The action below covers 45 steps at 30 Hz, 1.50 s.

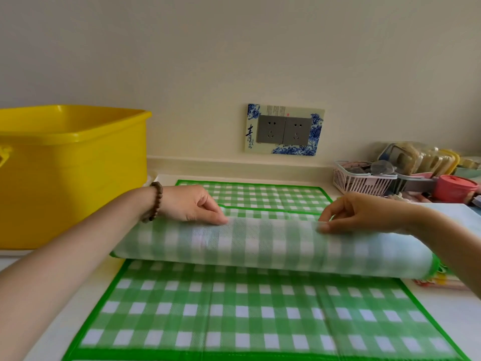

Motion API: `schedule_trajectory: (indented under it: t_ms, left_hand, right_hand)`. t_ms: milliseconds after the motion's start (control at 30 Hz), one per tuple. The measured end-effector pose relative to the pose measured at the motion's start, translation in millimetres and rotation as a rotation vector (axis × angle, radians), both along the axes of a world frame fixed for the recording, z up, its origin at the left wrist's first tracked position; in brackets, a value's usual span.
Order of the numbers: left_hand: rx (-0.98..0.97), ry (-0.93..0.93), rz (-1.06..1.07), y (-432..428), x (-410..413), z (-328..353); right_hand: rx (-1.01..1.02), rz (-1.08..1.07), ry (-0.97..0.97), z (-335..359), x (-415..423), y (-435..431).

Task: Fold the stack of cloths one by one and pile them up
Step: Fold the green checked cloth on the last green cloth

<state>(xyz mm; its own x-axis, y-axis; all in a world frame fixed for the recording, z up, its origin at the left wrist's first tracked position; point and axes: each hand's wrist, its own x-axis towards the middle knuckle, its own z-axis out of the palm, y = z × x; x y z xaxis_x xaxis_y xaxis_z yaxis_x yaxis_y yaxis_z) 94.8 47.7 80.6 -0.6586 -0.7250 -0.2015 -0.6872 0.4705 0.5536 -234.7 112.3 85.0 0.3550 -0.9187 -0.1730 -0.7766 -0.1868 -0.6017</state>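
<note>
A green checked cloth [260, 246] is pinched along its upper edge by the fingers of the left hand [194, 204] and right hand [364, 213], and is held over flat cloths [234, 308] spread on the bench [447, 324], near a yellow tub [73, 178]

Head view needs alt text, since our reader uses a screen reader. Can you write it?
The left hand and right hand each pinch an edge of a green checked cloth, lifted in a fold above flat cloths. A yellow tub stands at left, a wall socket behind.
</note>
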Motion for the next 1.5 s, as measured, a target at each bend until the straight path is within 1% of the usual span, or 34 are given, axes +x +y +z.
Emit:
schedule_trajectory:
  t_ms: [100,167,233,300,333,433,500,600,633,767,867,1033,1300,1400,1467,1500]
  left_hand:
    - [-0.026,0.024,0.067,-5,-1,-2]
    - [-0.066,0.109,0.104,-9,-3,-10]
    - [-0.203,0.195,0.135,-10,-6,-18]
    - [-0.37,0.201,0.097,-5,-13,-23]
    - [-0.405,0.191,0.053,1,-18,-25]
    - [-0.374,0.019,-0.048,9,-30,-37]
    - [-0.372,-0.086,-0.05,8,-34,-48]
    - [-0.416,-0.255,-0.027,0,-38,-62]
    - [-0.42,-0.281,-0.018,-3,-39,-67]
    - [-0.377,-0.241,0.02,-14,-45,-78]
    - [-0.373,-0.251,0.045,-24,-51,-88]
    - [-0.348,-0.265,0.07,-35,-57,-104]
    - [-0.374,-0.288,0.104,-37,-62,-113]
    - [-0.351,-0.3,0.134,-34,-65,-117]
    - [-0.352,-0.312,0.15,-33,-68,-120]
    - [-0.358,-0.315,0.157,-33,-69,-122]
  right_hand:
    - [0.019,-0.042,-0.044,0,0,-10]
    - [-0.023,-0.076,-0.043,-8,4,-21]
    - [-0.103,-0.116,0.015,-19,6,-33]
    - [-0.154,-0.141,0.065,-29,6,-45]
    - [-0.169,-0.152,0.077,-33,6,-51]
    - [-0.198,-0.194,0.076,-44,7,-66]
    - [-0.202,-0.204,0.079,-52,8,-74]
    - [-0.233,-0.218,0.134,-64,8,-85]
    - [-0.246,-0.227,0.153,-68,8,-89]
    - [-0.309,-0.34,0.217,-83,11,-106]
    - [-0.351,-0.422,0.248,-92,12,-113]
    - [-0.419,-0.501,0.241,-102,15,-118]
    - [-0.511,-0.531,0.266,-105,25,-114]
    - [-0.536,-0.527,0.168,-106,48,-107]
    - [-0.507,-0.481,0.113,-108,72,-101]
    - [-0.475,-0.455,0.116,-110,84,-99]
